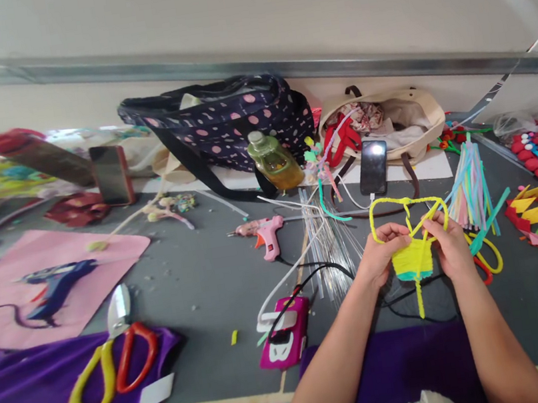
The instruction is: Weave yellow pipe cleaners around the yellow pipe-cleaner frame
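A small yellow pipe-cleaner basket (412, 259) with a teal band near its bottom is held up between my two hands over the table's front part. My left hand (385, 251) pinches its upper left edge, thumb and fingers together. On the other side my right hand (444, 242) has its fingers closed on yellow pipe cleaner strands at the basket's upper right. A yellow loop rises above both hands, and one yellow stem hangs straight down below the basket. Just beyond my hands lies a phone (373, 169) with a cable plugged in.
A pink glue gun (268, 235), silver wire stems (329, 246) and a magenta device (286, 333) lie to the left. Large scissors (115, 359) rest on purple cloth. Pastel pipe cleaners (472, 191) stand right. Behind are a dotted bag (237, 122), a bottle (273, 160) and a beige bag (418, 118).
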